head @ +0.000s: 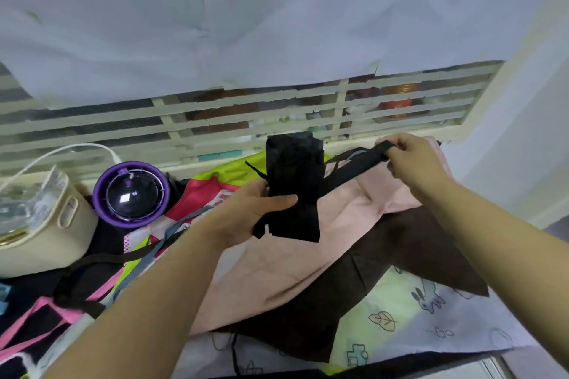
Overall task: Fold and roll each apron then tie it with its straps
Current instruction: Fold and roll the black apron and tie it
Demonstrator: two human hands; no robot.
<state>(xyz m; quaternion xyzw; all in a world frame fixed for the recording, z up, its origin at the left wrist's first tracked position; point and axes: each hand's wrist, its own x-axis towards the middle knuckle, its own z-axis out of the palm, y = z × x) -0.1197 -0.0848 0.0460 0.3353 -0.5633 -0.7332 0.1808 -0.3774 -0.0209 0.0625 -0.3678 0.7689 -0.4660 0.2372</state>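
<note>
left hand (246, 212) gripping rolled black apron (294, 188), right hand (409, 160) pinching strap (354, 168)

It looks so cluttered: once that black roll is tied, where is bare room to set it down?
Only the printed sheet at the near right is bare, bordered by the brown apron. The pink apron covers the middle; the left is crowded with bright aprons, a purple round device and a cream appliance.
</note>
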